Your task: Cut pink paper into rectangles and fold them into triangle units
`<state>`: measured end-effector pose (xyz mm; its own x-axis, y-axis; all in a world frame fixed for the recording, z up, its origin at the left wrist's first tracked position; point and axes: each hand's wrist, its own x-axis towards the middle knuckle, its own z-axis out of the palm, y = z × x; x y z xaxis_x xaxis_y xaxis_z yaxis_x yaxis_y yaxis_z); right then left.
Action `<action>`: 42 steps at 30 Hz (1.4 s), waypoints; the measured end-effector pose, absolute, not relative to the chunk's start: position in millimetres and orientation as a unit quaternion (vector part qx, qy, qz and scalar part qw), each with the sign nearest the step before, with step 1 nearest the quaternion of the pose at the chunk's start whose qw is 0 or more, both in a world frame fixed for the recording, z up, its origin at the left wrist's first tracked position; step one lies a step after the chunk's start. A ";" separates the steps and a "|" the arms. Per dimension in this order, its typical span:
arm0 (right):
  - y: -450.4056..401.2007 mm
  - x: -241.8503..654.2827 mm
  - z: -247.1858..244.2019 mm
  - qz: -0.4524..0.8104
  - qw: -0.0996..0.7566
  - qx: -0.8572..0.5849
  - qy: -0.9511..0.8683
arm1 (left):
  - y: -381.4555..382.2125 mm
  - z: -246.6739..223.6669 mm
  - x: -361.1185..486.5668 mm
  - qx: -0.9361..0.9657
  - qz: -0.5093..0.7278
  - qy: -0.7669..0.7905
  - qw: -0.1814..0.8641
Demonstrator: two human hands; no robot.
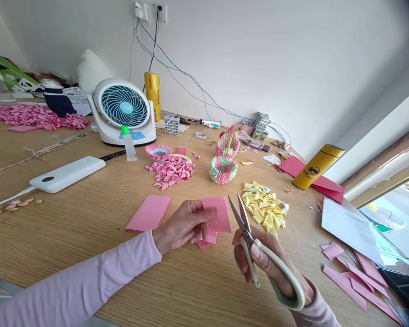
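Between the thumb and fingers of my left hand (187,222) is a small folded piece of pink paper (220,213), held up above the table. My right hand (269,254) grips a pair of scissors (246,227) with pale handles; their blades are parted and point up, close beside the paper's right edge but apart from it. Under the left hand lie more pink paper pieces (204,243), partly covered. A stack of pink paper (149,212) rests on the table just left of that hand. Past the scissors sits a pile of folded yellow paper pieces (264,206).
Behind the hands are a pile of folded pink pieces (172,170), a pink paper bowl (158,151) and a green-and-pink woven paper basket (222,169). A white fan (124,111), glue bottle (128,145) and power bank (68,173) stand left. Right are a yellow flask (316,167) and pink offcuts (357,281).
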<state>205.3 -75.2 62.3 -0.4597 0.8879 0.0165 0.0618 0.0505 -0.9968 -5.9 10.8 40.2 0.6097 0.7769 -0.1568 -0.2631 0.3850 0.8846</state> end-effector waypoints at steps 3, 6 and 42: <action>-79.2 214.6 66.3 0.583 0.317 -0.386 -0.641 | 12.7 40.4 -10.4 0.446 0.320 0.277 0.788; -83.3 220.2 67.8 0.582 0.289 -0.399 -0.648 | 13.4 41.7 -13.1 0.454 0.307 0.282 0.788; -90.0 235.0 59.5 0.672 0.236 -0.376 -0.593 | 15.5 56.8 -21.5 0.715 0.261 0.260 0.594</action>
<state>235.0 -90.0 59.5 -0.6056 0.7632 -0.2255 0.1291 -0.1853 -0.9742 -21.5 15.5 56.8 0.7288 0.6817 0.0642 0.0626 -0.1597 0.9852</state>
